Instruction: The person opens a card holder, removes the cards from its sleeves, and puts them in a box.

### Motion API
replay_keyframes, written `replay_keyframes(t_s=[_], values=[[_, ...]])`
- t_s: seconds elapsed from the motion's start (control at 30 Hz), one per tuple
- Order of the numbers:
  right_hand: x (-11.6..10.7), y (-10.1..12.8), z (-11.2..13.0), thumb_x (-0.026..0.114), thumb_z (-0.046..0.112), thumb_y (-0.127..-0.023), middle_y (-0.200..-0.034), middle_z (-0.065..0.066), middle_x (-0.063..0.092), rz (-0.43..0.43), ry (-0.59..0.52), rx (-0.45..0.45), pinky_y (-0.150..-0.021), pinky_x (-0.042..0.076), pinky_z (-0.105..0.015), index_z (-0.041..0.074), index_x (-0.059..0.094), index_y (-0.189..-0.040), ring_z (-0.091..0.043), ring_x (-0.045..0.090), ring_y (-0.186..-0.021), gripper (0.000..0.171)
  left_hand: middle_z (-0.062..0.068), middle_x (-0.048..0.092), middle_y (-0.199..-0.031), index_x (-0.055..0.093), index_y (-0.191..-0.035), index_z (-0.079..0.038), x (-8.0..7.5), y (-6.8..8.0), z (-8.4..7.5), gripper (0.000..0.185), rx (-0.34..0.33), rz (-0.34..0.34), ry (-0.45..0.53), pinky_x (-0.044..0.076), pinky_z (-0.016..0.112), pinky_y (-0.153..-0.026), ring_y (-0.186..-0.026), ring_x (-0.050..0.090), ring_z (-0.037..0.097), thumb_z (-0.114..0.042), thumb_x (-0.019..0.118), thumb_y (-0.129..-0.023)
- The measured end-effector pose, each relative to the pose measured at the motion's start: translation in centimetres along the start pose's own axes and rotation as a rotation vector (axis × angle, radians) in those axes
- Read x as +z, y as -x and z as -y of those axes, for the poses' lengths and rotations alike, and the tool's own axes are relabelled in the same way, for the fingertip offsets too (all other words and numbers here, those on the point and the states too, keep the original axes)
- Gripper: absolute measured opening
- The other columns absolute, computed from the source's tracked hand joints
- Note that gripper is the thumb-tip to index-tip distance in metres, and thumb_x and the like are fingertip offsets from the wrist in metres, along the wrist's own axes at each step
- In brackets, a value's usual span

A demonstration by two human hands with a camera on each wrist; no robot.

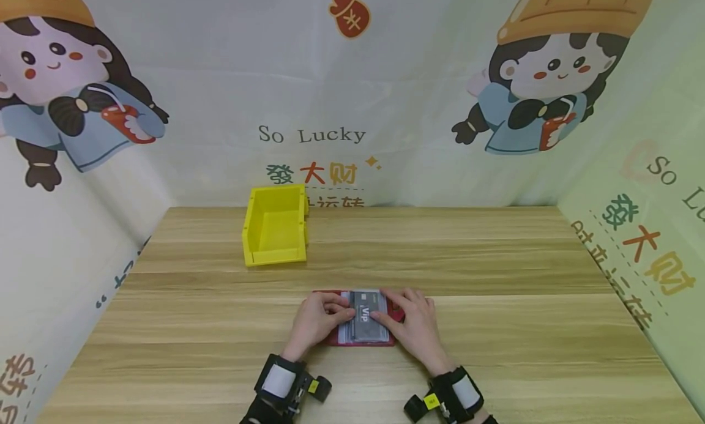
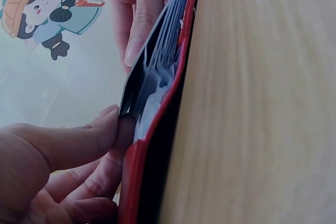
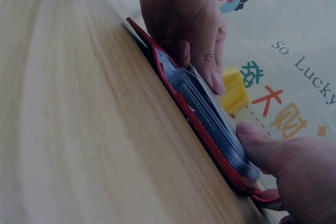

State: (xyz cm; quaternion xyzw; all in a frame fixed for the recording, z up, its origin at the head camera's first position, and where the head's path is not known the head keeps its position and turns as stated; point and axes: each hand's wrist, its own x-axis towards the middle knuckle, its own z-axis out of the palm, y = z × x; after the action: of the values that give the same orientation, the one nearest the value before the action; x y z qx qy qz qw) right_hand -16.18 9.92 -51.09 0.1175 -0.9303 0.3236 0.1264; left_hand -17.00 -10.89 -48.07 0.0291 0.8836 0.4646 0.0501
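A red card holder (image 1: 359, 342) lies open near the table's front edge, with clear sleeves and a dark grey VIP card (image 1: 366, 317) on top. My left hand (image 1: 325, 316) pinches the left edge of the card between thumb and curled fingers. The left wrist view shows that thumb (image 2: 86, 137) on the dark card (image 2: 132, 90) above the red cover (image 2: 152, 150). My right hand (image 1: 410, 321) rests on the holder's right side, its straight fingers on the sleeves. In the right wrist view its thumb (image 3: 262, 148) presses the end of the sleeve stack (image 3: 210, 114).
An empty yellow bin (image 1: 275, 228) stands on the wooden table (image 1: 496, 271) behind and to the left of the hands; it also shows in the right wrist view as a yellow bin (image 3: 233, 92). Printed cartoon walls close in the table on three sides.
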Motion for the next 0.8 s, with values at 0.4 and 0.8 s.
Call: replay_keyframes(t_s=[0.4,0.8], values=[[-0.05,0.02,0.08,0.080,0.042,-0.082,-0.101,-0.005,0.066,0.012,-0.009,0.015,-0.078,0.027,-0.032,0.016,0.073,-0.123,-0.019,0.051,-0.090,0.049,0.008,0.075,-0.083,0.074,-0.100,-0.001,-0.44,-0.03,-0.02,0.016,-0.032,0.068,0.047,0.044,0.025,-0.073,-0.073,0.062,0.009,-0.010,0.076,-0.088],[0.05,0.00,0.01,0.080,0.042,-0.082,-0.100,-0.005,0.066,0.001,-0.006,0.002,-0.079,0.029,-0.033,0.015,0.073,-0.122,-0.021,0.053,-0.093,0.048,0.005,0.076,-0.075,0.072,-0.101,-0.003,-0.49,0.06,0.12,0.027,-0.015,0.076,0.007,0.045,0.029,-0.080,-0.078,0.064,0.009,-0.020,0.082,-0.083]])
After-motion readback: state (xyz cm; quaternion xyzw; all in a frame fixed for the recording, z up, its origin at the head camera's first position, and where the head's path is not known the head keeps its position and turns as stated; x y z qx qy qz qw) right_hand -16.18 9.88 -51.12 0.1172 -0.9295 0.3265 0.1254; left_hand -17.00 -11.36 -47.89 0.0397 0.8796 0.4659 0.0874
